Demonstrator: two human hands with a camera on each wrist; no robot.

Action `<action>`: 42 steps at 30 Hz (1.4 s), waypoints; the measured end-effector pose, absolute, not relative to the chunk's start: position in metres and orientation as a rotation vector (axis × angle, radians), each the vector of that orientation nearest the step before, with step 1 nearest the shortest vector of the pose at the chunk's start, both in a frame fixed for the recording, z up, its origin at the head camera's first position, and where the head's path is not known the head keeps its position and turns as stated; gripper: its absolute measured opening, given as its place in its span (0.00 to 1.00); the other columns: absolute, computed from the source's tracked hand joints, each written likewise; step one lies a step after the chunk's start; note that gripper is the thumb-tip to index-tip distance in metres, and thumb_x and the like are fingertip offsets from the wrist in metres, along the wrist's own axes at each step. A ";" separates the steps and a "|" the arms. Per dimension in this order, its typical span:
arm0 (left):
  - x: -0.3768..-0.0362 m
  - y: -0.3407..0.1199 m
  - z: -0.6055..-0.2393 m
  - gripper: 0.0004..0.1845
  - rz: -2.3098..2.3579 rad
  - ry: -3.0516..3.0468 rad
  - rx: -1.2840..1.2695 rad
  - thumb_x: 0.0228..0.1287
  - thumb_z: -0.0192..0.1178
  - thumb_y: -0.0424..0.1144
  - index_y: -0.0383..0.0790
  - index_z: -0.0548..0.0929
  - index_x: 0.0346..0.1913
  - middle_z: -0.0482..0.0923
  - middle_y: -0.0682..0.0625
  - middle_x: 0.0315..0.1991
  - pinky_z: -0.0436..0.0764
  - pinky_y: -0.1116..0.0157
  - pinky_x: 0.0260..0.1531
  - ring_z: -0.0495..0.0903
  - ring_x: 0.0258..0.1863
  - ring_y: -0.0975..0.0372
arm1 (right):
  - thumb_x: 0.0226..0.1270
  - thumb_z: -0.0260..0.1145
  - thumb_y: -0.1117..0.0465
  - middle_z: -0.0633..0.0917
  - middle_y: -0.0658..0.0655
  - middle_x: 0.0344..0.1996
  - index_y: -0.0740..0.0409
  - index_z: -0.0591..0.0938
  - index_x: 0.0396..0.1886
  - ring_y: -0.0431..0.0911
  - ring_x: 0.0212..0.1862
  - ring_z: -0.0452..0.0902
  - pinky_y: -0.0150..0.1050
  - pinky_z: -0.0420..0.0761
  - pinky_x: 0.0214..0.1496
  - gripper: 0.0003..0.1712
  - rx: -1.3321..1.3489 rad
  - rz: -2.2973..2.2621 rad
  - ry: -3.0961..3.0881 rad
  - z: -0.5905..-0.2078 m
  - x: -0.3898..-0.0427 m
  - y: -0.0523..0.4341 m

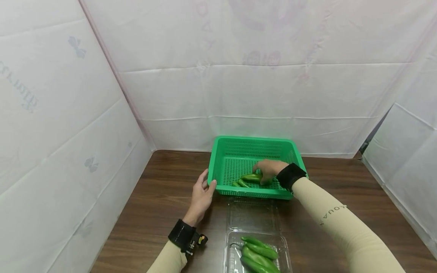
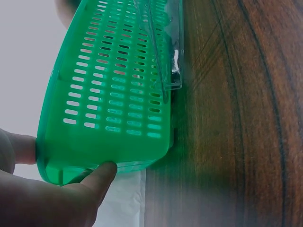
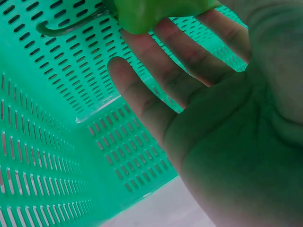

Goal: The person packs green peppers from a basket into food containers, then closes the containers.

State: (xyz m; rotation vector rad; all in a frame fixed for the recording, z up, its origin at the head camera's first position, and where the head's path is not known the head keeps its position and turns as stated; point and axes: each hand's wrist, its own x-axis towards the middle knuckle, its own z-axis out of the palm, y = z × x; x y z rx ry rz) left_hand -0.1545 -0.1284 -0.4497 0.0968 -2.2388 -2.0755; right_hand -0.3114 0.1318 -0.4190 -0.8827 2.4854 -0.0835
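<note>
The tray (image 1: 233,261) lies nearest us — our left hand (image 1: 201,197) pinches the basket (image 1: 252,148), our right hand (image 1: 271,167) spreads against a pepper (image 3: 156,12); too loose, it might slip.

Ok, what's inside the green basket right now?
In the green basket, green peppers lie toward the near side, the right hand over some of them. Whatever that hand covers can't be seen, so their full count is uncertain.
</note>
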 end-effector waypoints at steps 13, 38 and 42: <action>-0.162 -0.130 -0.463 0.34 -2.090 -2.226 0.120 0.81 0.53 0.35 0.36 0.53 0.81 0.70 0.30 0.70 0.72 0.44 0.67 0.72 0.68 0.43 | 0.65 0.76 0.61 0.81 0.61 0.58 0.56 0.78 0.68 0.52 0.50 0.81 0.47 0.83 0.49 0.32 -0.898 -0.081 2.489 -0.423 -0.313 0.133; -0.169 -0.134 -0.475 0.35 -2.070 -2.276 0.117 0.81 0.53 0.37 0.35 0.51 0.82 0.69 0.29 0.70 0.72 0.41 0.66 0.70 0.69 0.41 | 0.65 0.76 0.63 0.81 0.60 0.59 0.57 0.79 0.66 0.52 0.51 0.81 0.48 0.84 0.49 0.30 -0.912 -0.113 2.524 -0.431 -0.314 0.134; -0.166 -0.133 -0.477 0.35 -2.050 -2.290 0.109 0.81 0.53 0.42 0.37 0.52 0.82 0.70 0.30 0.70 0.73 0.42 0.66 0.71 0.69 0.42 | 0.65 0.76 0.63 0.81 0.60 0.57 0.57 0.79 0.66 0.53 0.52 0.81 0.48 0.84 0.49 0.30 -0.887 -0.126 2.524 -0.432 -0.314 0.133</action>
